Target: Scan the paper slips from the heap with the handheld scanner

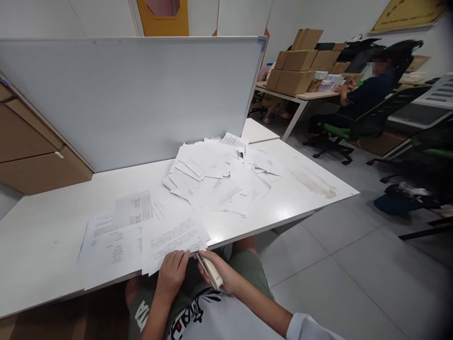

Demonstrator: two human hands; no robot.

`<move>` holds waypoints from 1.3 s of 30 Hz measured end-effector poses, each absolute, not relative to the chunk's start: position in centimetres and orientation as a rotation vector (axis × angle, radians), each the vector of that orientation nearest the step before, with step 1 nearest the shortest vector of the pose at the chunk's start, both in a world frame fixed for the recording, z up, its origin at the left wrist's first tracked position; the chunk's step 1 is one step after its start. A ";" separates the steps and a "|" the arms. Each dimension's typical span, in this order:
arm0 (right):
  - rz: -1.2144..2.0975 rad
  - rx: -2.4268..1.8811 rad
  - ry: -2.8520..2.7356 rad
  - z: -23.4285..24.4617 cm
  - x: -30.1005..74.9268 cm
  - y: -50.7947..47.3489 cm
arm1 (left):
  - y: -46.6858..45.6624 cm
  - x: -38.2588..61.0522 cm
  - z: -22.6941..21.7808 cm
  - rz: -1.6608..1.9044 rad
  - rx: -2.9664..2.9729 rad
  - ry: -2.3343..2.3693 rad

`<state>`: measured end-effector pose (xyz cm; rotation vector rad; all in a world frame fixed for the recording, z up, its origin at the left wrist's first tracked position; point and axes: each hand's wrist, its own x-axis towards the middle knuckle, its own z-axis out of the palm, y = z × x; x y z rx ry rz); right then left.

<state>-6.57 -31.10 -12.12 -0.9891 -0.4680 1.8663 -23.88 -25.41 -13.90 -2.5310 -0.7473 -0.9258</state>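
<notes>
My right hand [222,270] is closed around a cream stapler [211,273], whose front end is at the lower right corner of a printed sheet of paper [177,236]. I cannot tell whether the stapler's jaws are around the paper. My left hand [174,270] grips the near edge of that sheet, fingers bent over it, just left of the stapler. The sheet lies at the table's front edge and sticks out slightly over it. More printed papers [116,250] lie flat to its left, partly overlapping.
A loose heap of papers [212,174] covers the middle of the white table [283,198]. Behind it stands a whiteboard [141,104], with cardboard boxes [38,146] at left. Farther right, a person [375,89] sits in an office chair by a desk stacked with cartons [293,71].
</notes>
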 end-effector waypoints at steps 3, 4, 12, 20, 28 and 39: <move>1.873 -0.965 -0.468 -11.9 -6.6 -31.2 | -25.2 -23.6 -13.8 -0.947 -2.474 -0.889; 1.871 -0.955 -0.477 -11.9 -6.7 -31.2 | -25.1 -23.5 -13.8 -0.943 -2.466 -0.973; 1.827 -0.945 -0.471 -12.3 -7.5 -30.7 | -24.4 -23.7 -14.4 -0.824 -2.646 -1.018; 1.762 -1.023 -0.472 -13.4 -8.6 -30.9 | -25.2 -25.3 -13.6 -0.732 -2.838 -0.927; 1.697 -1.044 -0.426 -13.9 -9.3 -31.1 | -25.4 -25.7 -13.6 -0.699 -2.908 -0.982; 1.637 -1.015 -0.446 -13.9 -9.7 -31.3 | -25.2 -25.7 -14.0 -0.722 -2.911 -0.973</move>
